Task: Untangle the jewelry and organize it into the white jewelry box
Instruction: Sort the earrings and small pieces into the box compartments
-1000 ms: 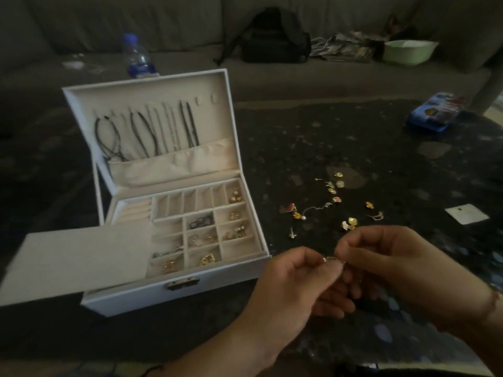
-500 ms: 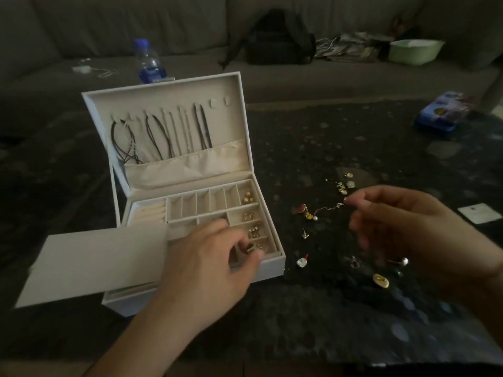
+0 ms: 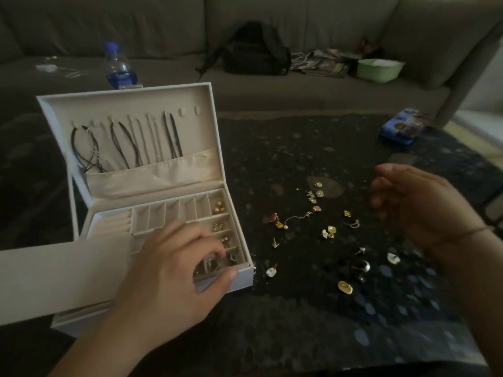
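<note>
Left hand (image 3: 174, 270) over jewelry box (image 3: 152, 112) — grip unclear

No text, label or number is legible anywhere.

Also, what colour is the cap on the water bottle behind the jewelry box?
Blue, seen in the head view: the bottle cap.

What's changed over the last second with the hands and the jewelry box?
The left hand left the right hand, where both pinched a small piece, and moved left into the front compartments of the open white jewelry box, fingertips down. The right hand let go and hovers loosely curled over the scattered gold earrings. The box's black cord necklaces hang unchanged.
</note>
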### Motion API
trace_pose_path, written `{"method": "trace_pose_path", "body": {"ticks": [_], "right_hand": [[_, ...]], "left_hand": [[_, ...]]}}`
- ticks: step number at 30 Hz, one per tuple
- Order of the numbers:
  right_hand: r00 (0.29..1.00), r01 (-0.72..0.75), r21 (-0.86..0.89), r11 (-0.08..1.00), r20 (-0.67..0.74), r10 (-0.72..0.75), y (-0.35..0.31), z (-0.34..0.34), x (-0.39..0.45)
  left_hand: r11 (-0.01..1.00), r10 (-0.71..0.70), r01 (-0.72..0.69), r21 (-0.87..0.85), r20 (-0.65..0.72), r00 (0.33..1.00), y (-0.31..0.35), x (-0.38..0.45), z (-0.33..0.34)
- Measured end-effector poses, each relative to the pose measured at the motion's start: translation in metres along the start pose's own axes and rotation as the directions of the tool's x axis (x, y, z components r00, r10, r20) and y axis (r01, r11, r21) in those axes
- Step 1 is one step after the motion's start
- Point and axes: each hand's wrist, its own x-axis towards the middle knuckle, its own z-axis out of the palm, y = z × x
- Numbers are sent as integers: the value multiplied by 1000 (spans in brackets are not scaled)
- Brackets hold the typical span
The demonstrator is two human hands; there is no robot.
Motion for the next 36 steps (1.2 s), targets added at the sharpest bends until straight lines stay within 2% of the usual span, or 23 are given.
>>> {"method": "trace_pose_path", "body": {"ticks": [4, 7, 9, 11, 13, 16, 18, 22, 25, 28, 30, 34, 36], "right_hand": [[999, -27, -85, 996, -32, 24, 11, 11, 18], [996, 2, -346, 938, -85, -33, 24, 20, 32], [992, 78, -602, 795, -31, -121, 30, 25, 40], [987, 138, -766, 628, 58, -147, 34, 28, 44], [974, 222, -858, 464, 175, -143, 38, 34, 43], [925, 378, -918, 117, 369, -93, 49, 50, 39], [918, 390, -921, 10, 388, -87, 55, 58, 36], [918, 345, -937, -51, 349, -191, 55, 66, 29], [919, 335, -936, -108, 350, -179, 57, 74, 21], [897, 338, -904, -261, 394, -199, 64, 81, 15], [895, 324, -889, -323, 399, -200, 67, 84, 11], [913, 316, -888, -336, 380, -147, 69, 85, 8], [913, 329, -902, -278, 379, -151, 68, 84, 8]], "left_hand": [[999, 41, -42, -12, -15, 999, -2, -1, 6], [997, 76, -77, -25, -33, 997, -3, -2, 10], [994, 100, -102, -33, -62, 993, -4, -3, 12], [993, 101, -106, -50, -99, 990, -4, -3, 14], [994, 76, -86, -66, -143, 987, -5, -4, 15], [995, 52, -66, -70, -184, 982, -4, -3, 16], [995, 55, -69, -66, -190, 980, -3, -2, 16], [995, 54, -69, -68, -205, 977, -1, -2, 16], [995, 54, -71, -74, -212, 976, -1, -3, 16], [995, 55, -72, -72, -214, 975, 0, -3, 16], [995, 64, -79, -61, -216, 974, 1, -2, 16], [995, 62, -76, -60, -207, 976, 2, -3, 17], [995, 57, -71, -66, -198, 979, 1, -3, 17]]}}
